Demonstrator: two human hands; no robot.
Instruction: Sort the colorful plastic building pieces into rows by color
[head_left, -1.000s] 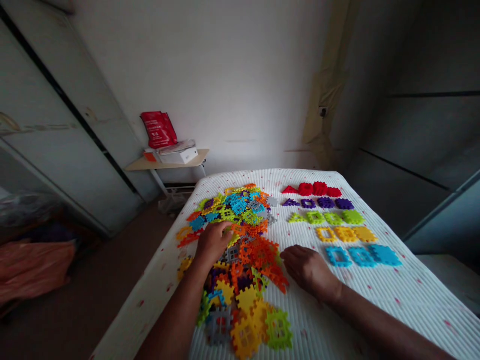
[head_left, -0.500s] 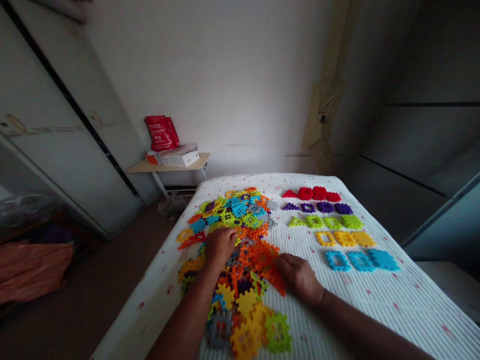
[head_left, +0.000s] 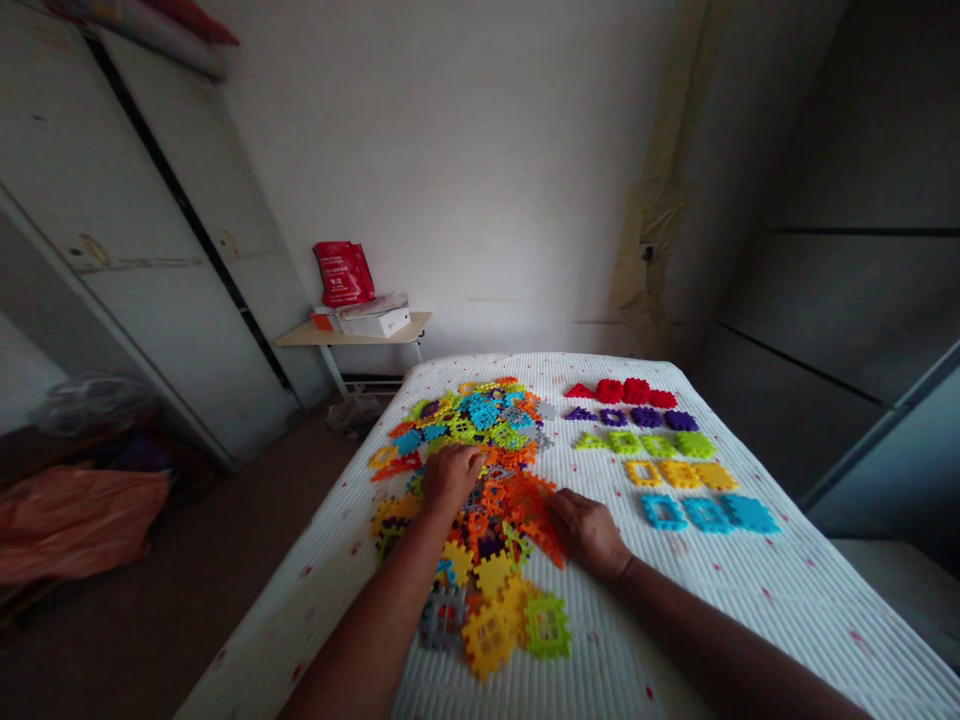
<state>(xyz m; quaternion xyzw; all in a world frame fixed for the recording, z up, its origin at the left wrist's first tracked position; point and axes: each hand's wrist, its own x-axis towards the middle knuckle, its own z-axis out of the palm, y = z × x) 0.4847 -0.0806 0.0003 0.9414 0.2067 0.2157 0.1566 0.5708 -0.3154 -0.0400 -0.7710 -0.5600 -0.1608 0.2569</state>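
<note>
A heap of toothed plastic building tiles [head_left: 480, 410] in many colours covers the left half of the bed. My left hand [head_left: 452, 475] is over the middle of the heap, fingers curled down among the tiles; its fingertips are hidden. At the heap's right edge, my right hand [head_left: 587, 530] has its fingers closed at the rim of an orange building tile [head_left: 547, 535], which overlaps other orange tiles [head_left: 525, 495]. Nearer to me lie yellow tiles [head_left: 491, 635], a grey window tile [head_left: 442, 617] and a green window tile [head_left: 547, 626].
Rows sorted by colour lie on the right: red [head_left: 636, 391], purple [head_left: 646, 417], green [head_left: 694, 444], yellow [head_left: 718, 475] and blue tiles [head_left: 752, 514]. Beyond the white ribbed bed cover [head_left: 750, 610], a small table [head_left: 352, 333] carries a red bag [head_left: 344, 273] and a white box [head_left: 376, 321].
The view has shifted slightly, so the scene sits a little differently in frame. Both hands stay at nearly the same places on the heap.
</note>
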